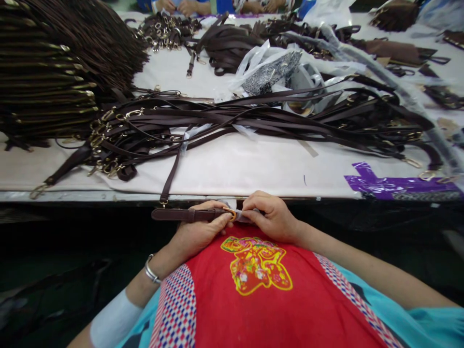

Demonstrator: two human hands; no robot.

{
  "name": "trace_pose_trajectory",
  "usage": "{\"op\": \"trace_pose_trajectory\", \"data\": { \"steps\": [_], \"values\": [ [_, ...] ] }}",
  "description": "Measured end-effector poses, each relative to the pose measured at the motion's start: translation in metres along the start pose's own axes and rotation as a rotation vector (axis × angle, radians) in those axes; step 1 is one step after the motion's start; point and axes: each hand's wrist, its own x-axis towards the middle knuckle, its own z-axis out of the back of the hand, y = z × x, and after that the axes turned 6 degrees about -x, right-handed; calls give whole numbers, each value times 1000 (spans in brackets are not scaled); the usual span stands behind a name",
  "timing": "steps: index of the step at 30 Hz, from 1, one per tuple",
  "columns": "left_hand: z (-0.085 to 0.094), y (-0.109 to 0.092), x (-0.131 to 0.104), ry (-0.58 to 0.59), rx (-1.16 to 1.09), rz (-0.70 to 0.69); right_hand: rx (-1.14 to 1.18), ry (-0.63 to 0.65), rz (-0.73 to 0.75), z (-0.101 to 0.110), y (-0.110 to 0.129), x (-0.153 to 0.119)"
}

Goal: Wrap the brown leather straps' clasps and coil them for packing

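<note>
Just past the table's front edge, a dark brown leather strap [181, 215] with a gold buckle [232, 212] is held level above my red apron. My left hand [203, 227] pinches it beside the buckle, thumb in front, with the pointed strap end sticking out to the left. On the buckle's other side, my right hand [270, 215] has its fingers closed on a whitish wrap [243, 216] around the strap. Its fingertips partly hide that section. A narrower brown strap [172, 176] runs from the table edge down toward the held one.
Long brown straps [217, 116] with gold clips lie across the white table [235, 166]. Tall stacks of strap pieces [43, 92] stand at left. Clear plastic wrap [311, 72] lies at the back, purple tape [395, 186] at front right. Other people's hands [186, 7] show at the far side.
</note>
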Motion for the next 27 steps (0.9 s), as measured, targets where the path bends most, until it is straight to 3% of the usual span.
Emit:
{"op": "trace_pose_trajectory", "data": {
  "steps": [5,11,18,22,27],
  "values": [
    [-2,-4,2,-83,60,-69,-87,-54,157,2,0,1],
    [-7,-6,4,-108,-55,107,-131,-70,238,4,0,2],
    [-14,-4,9,-84,-226,194,-385,3,405,7,1,6],
    [-17,-4,9,-44,-163,136,-259,-67,283,2,4,6],
    [-15,-1,8,-96,71,-175,-10,-130,21,-8,5,3]
  ]
}}
